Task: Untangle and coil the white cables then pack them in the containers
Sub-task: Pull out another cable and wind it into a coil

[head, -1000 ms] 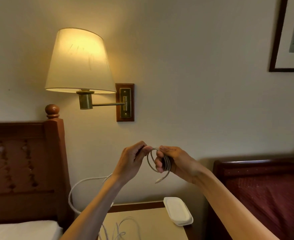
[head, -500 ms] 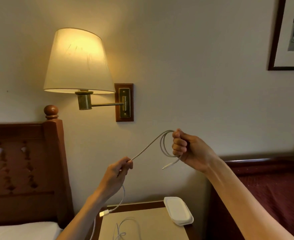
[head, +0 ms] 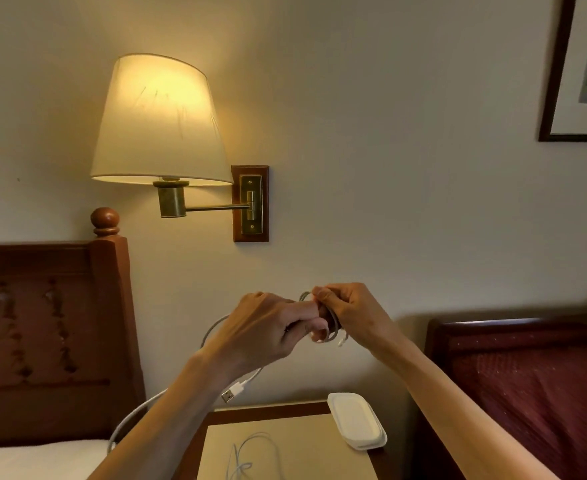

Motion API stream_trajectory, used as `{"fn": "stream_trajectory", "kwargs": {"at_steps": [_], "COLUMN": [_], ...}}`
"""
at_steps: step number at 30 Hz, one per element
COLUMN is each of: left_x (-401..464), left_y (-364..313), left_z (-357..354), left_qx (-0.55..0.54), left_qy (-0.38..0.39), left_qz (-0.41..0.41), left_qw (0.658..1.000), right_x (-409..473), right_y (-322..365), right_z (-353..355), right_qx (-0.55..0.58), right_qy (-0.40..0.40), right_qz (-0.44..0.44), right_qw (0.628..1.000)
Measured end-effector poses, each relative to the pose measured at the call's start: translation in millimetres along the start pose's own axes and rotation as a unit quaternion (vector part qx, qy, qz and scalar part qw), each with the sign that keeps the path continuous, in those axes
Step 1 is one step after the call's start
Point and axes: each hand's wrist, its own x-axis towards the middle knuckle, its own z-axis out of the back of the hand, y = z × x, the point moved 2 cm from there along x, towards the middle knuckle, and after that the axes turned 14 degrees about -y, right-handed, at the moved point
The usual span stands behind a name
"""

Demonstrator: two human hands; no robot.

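White cable [head: 331,327] gripped by left hand [head: 267,327], right hand [head: 349,311].

A bedroom, likely a hotel twin room. At nine o'clock stands a carved wooden headboard [head: 42,327] over white bedding [head: 35,459]; at three o'clock a second headboard [head: 513,327] with a dark red cover [head: 541,407]. Between them, at six o'clock, sits a nightstand [head: 285,441]. A lit brass wall lamp [head: 160,123] glows at eleven, a framed picture [head: 579,67] at two.

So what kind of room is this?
Probably a hotel bedroom. Two wooden headboards stand on either side of a small bedside table, and a lit wall lamp hangs above. A framed picture is on the wall.
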Motion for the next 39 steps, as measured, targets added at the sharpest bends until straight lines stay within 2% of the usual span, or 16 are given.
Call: {"fn": "stream_trajectory", "kwargs": {"at_steps": [3, 6, 8, 11, 14, 17, 20, 25, 27, 29, 30, 32, 34, 35, 37, 39], "left_x": [-2.2, -2.2, -4.1, -8.5, -12.8, -24.5, -39.0, -78.9, -92.6, -94.3, -90.3, -74.1, -54.1, -43.5, -24.9, -12.4], "left_y": [1.7, 9.8, 18.6, 31.5, 36.5, 39.7, 48.3, 65.9, 71.0, 68.6, 63.1, 41.5, 12.6, -0.6, -17.2, -19.0], "left_z": [-2.0, -1.8, -5.7, -12.1, -13.7, -24.9, -36.5, -35.1, -35.3, -36.2, -36.6, -35.2, -32.5, -28.5, -15.8, -2.7], "left_qx": [0.011, 0.013, -0.027, -0.086, -0.128, -0.203, -0.257, -0.226, -0.234, -0.199, -0.158, -0.085, -0.080, -0.101, -0.150, -0.152], "left_qy": [-0.059, -0.133, -0.134, -0.116, -0.124, -0.123, -0.129, -0.119, -0.111, -0.084, -0.047, 0.080, 0.187, 0.206, 0.191, 0.124], "left_qz": [-0.006, 0.059, 0.097, 0.112, 0.148, 0.207, 0.270, 0.310, 0.343, 0.351, 0.344, 0.300, 0.233, 0.204, 0.166, 0.125], "left_qw": [0.998, 0.989, 0.986, 0.983, 0.973, 0.949, 0.919, 0.916, 0.903, 0.911, 0.924, 0.947, 0.951, 0.952, 0.956, 0.973], "right_x": [-4.2, -7.7, -8.4, -9.0, -11.5, -14.2, -9.2, 6.6, 9.9, 11.5, 11.6, 11.6, 7.9, 4.8, -1.8, -7.3], "right_y": [-0.2, -1.4, -2.8, -0.4, 1.8, 2.2, 5.0, 8.8, 7.9, 6.7, 6.3, 6.8, 9.1, 10.2, 9.4, 5.8], "right_z": [-3.0, -7.0, -9.3, -6.4, -0.1, -2.0, 0.3, 30.1, 37.6, 37.5, 35.2, 27.3, 16.8, 11.1, -0.3, -7.3], "right_qx": [0.010, 0.039, 0.070, 0.127, 0.281, 0.396, 0.459, 0.490, 0.480, 0.440, 0.407, 0.319, 0.212, 0.160, 0.088, 0.044], "right_qy": [0.015, 0.063, 0.107, 0.157, 0.179, 0.206, 0.167, 0.082, 0.073, 0.066, 0.054, 0.015, -0.012, -0.017, -0.012, -0.006], "right_qz": [-0.012, -0.039, -0.072, -0.131, -0.220, -0.245, -0.260, -0.256, -0.254, -0.241, -0.229, -0.191, -0.142, -0.115, -0.069, -0.037], "right_qw": [1.000, 0.996, 0.989, 0.971, 0.917, 0.861, 0.833, 0.829, 0.837, 0.862, 0.883, 0.928, 0.967, 0.980, 0.994, 0.998]}}
